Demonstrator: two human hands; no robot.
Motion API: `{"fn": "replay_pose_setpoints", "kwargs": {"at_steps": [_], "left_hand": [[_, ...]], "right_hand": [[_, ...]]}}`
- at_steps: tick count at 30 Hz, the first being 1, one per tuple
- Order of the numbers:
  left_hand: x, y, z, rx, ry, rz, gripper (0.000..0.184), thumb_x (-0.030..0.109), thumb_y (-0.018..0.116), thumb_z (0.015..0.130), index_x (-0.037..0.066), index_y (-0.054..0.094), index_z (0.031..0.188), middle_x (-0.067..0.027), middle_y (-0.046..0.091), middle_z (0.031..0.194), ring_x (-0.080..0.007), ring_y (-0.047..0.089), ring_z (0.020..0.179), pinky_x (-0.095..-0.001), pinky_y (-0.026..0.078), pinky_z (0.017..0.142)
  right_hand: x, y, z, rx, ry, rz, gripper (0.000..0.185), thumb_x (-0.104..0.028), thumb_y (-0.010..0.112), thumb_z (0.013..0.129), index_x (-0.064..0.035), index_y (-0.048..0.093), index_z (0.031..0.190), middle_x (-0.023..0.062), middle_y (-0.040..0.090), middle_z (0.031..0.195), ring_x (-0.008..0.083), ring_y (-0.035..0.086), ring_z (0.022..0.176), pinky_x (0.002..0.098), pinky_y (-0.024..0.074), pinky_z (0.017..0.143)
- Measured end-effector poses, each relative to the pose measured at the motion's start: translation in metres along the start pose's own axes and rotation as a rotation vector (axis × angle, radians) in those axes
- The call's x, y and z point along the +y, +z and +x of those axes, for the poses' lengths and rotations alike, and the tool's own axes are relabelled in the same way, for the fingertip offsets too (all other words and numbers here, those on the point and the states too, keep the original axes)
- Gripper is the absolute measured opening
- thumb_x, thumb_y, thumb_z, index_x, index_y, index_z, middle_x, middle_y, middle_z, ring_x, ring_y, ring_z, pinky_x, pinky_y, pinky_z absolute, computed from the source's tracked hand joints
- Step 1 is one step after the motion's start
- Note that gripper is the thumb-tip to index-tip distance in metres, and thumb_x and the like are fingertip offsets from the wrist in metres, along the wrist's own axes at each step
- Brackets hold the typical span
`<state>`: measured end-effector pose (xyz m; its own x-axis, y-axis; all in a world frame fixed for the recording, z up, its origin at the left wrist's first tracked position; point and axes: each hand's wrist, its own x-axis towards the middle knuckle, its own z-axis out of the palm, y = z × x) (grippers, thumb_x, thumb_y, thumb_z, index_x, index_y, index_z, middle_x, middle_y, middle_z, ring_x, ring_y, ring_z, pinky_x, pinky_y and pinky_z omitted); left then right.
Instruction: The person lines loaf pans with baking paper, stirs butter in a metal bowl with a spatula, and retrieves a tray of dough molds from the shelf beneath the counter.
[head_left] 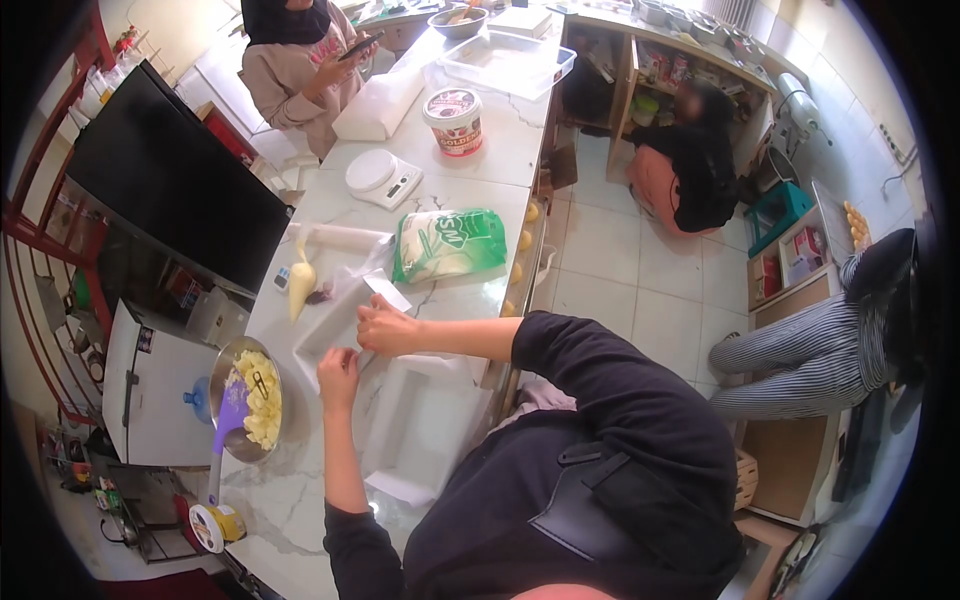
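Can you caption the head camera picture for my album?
Left hand and right hand, close together at a white tray near a metal bowl!

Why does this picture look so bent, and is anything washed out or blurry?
Head view: strong wide-lens distortion, straight edges bowing, dark corners around the round image. Head view: pale, bright tabletop, low contrast against white things. Head view: the crouching person has a blurred head, while large lettering on the tub stays readable.

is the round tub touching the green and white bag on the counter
Apart. The head view shows bare counter between the base of the tub and the top edge of the bag.
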<state>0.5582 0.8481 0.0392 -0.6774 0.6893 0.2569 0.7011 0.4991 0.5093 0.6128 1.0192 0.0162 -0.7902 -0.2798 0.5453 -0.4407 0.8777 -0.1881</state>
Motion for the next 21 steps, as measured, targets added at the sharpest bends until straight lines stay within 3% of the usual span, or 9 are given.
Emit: {"fn": "replay_pose_setpoints", "kwargs": {"at_steps": [3, 9, 12, 15, 18, 21], "left_hand": [[0.008, -0.012, -0.010, 0.069, 0.077, 0.268, 0.005, 0.011, 0.060, 0.072, 0.005, 0.061, 0.074, -0.0067, 0.058, 0.073, -0.0251, 0.055, 0.072, -0.0356, 0.045, 0.062], [0.002, -0.021, -0.019, 0.088, 0.139, 0.319, 0.005, 0.011, 0.060, 0.072, 0.006, 0.060, 0.073, -0.0061, 0.058, 0.074, -0.0260, 0.053, 0.074, -0.0359, 0.043, 0.065], [0.001, -0.023, -0.019, 0.044, 0.102, 0.288, 0.005, 0.012, 0.060, 0.071, 0.007, 0.060, 0.073, -0.0060, 0.058, 0.073, -0.0264, 0.052, 0.075, -0.0363, 0.043, 0.067], [-0.015, -0.030, -0.024, 0.037, 0.178, 0.339, 0.004, 0.011, 0.060, 0.070, 0.007, 0.060, 0.072, -0.0051, 0.059, 0.074, -0.0254, 0.052, 0.076, -0.0369, 0.043, 0.067], [-0.015, -0.043, -0.033, 0.012, 0.048, 0.367, 0.005, 0.012, 0.060, 0.069, 0.008, 0.060, 0.073, -0.0050, 0.059, 0.072, -0.0252, 0.052, 0.076, -0.0368, 0.041, 0.069], [-0.022, -0.050, -0.039, 0.025, 0.091, 0.429, 0.004, 0.012, 0.060, 0.069, 0.009, 0.060, 0.072, -0.0047, 0.059, 0.072, -0.0245, 0.052, 0.076, -0.0357, 0.039, 0.069]], "right_hand": [[0.002, 0.000, -0.003, 0.063, -0.053, -0.039, 0.007, -0.021, 0.060, 0.068, -0.0171, 0.058, 0.062, -0.0075, 0.052, 0.067, 0.0145, 0.043, 0.086, 0.0410, 0.0275, 0.080], [0.005, 0.004, -0.003, 0.134, -0.093, -0.106, 0.010, -0.026, 0.062, 0.066, -0.0188, 0.060, 0.061, -0.0088, 0.052, 0.064, 0.0151, 0.042, 0.082, 0.0387, 0.0288, 0.073], [0.004, 0.002, -0.003, 0.073, -0.080, -0.098, 0.007, -0.023, 0.061, 0.067, -0.0177, 0.058, 0.063, -0.0080, 0.052, 0.067, 0.0140, 0.042, 0.085, 0.0406, 0.0277, 0.078], [0.005, -0.001, -0.002, 0.054, -0.080, -0.034, 0.007, -0.023, 0.061, 0.067, -0.0175, 0.058, 0.064, -0.0079, 0.052, 0.067, 0.0139, 0.042, 0.085, 0.0402, 0.0275, 0.078], [0.005, 0.001, -0.002, 0.040, -0.064, -0.068, 0.006, -0.022, 0.061, 0.066, -0.0173, 0.058, 0.064, -0.0075, 0.051, 0.067, 0.0141, 0.042, 0.085, 0.0399, 0.0276, 0.078], [0.009, 0.002, -0.003, 0.108, -0.060, 0.003, 0.006, -0.021, 0.061, 0.066, -0.0169, 0.057, 0.063, -0.0072, 0.051, 0.066, 0.0144, 0.042, 0.085, 0.0403, 0.0278, 0.078]]}}
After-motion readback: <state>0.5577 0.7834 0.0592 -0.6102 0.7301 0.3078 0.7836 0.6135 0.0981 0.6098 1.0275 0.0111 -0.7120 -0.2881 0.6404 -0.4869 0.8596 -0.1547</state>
